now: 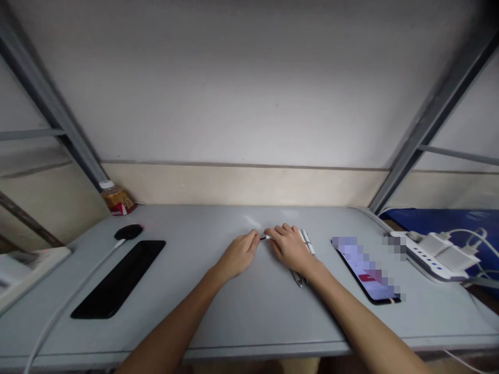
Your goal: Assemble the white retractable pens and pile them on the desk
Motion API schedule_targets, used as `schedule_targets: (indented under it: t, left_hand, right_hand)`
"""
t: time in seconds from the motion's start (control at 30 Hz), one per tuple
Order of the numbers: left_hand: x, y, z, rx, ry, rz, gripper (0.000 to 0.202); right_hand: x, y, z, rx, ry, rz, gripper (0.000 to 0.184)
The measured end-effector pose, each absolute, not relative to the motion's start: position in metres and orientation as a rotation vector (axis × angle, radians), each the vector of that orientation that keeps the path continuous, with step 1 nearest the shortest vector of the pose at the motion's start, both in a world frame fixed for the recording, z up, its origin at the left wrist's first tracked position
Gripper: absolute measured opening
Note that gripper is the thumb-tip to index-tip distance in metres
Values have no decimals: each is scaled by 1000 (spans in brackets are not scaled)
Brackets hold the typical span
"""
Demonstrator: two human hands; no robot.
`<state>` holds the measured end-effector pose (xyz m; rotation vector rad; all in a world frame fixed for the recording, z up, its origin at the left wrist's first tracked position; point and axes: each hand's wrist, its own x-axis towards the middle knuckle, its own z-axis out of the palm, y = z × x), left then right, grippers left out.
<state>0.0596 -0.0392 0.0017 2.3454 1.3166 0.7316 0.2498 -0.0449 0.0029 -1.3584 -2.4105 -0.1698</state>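
Left hand [239, 253] and right hand [290, 246], slightly apart, pinch opposite ends of a slim pen-like object [263, 238], its length running crosswise; pens [306, 241] lie nearer the right.

A gray desk [255, 311] carries a bottle [118, 201], a round black gadget [128, 232], a black slab [119, 280], pens [306, 241], a lit phone [360, 267] and a power strip [423, 256].

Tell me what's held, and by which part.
A thin, pen-like item: the left hand holds its dark part, the right hand its white part; both ends are hidden.
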Motion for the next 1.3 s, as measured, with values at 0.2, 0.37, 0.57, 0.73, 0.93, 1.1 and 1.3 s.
schedule_targets:
  t: [0.2,0.37,0.57,0.73,0.93,1.1,1.3]
  left_hand:
    - [61,-38,-5,2324,1287,670,31]
    - [64,-40,-3,2285,1265,693,30]
    - [64,-40,-1,2278,1246,700,33]
    - [64,-39,-4,2307,1176,773,25]
    - [65,-38,0,2213,1155,825,28]
    - [62,-33,-4,2006,1118,773,36]
    - [62,-31,-8,1988,1069,810,37]
  right_hand:
    - [250,-46,0,-1394,-2518,-184,22]
    - [246,-48,2,-1316,-2535,-133,21]
    - [245,-49,2,-1319,-2478,-105,17]
    - [247,-47,2,-1299,-2474,-101,13]
    - [249,-46,5,-1250,-2452,-135,13]
    - [250,-46,8,-1104,-2420,-224,14]
    - [249,-46,9,-1065,-2379,-257,16]
